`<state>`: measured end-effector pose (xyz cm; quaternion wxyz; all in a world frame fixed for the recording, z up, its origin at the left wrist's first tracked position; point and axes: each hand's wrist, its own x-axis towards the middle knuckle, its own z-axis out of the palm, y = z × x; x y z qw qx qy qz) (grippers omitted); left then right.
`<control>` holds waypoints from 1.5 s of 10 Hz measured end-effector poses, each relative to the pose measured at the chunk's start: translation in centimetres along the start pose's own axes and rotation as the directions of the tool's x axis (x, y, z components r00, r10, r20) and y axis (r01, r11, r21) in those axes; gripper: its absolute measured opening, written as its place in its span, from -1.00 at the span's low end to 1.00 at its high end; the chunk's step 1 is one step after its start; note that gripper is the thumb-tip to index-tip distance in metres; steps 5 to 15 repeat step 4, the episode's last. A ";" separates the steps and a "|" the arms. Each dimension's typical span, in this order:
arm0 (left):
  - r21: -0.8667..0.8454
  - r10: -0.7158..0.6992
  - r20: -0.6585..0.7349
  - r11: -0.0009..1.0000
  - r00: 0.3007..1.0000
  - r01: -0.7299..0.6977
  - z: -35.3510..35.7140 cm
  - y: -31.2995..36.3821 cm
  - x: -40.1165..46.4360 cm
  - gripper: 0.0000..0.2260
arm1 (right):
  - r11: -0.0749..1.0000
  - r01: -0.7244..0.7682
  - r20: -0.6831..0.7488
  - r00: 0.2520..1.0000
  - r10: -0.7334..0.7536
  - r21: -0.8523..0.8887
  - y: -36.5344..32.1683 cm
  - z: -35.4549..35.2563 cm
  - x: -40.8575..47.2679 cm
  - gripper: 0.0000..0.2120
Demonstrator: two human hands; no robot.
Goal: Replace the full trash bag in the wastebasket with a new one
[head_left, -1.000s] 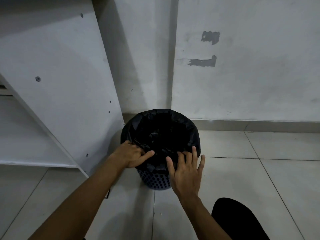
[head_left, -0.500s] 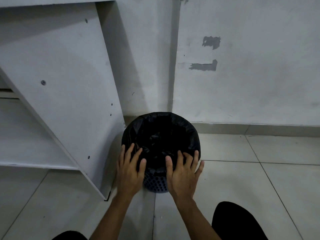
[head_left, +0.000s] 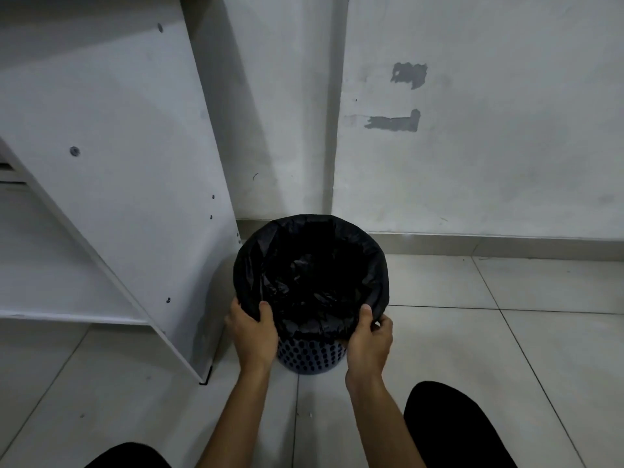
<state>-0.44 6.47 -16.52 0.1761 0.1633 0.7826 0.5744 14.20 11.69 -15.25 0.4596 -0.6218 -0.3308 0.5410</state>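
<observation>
Black trash bag (head_left: pixel 310 265) lines the perforated wastebasket (head_left: pixel 312 356), folded over its rim. Your hands lay flat with spread fingers half a second ago; now your left hand (head_left: pixel 251 332) and right hand (head_left: pixel 369 339) each curl around the bag's near edge, thumbs inside. It sits on pale floor tiles (head_left: pixel 472 349), beside a white cabinet panel (head_left: pixel 118 163), near a scuffed white wall (head_left: pixel 489 146). No readable writing.

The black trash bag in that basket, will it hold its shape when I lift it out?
Probably not: the trash bag looks thin and crinkled, draping over the wastebasket rim, so it should sag. Its glossy film may slip, though the left hand and right hand grip folded edges.
</observation>
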 end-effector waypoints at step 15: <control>0.250 -0.161 0.095 0.959 0.982 0.133 -5.5 6.1 -3.8 -0.42 | 0.968 -0.191 0.104 0.972 0.209 -0.164 -3.4 -3.3 -5.6 -0.73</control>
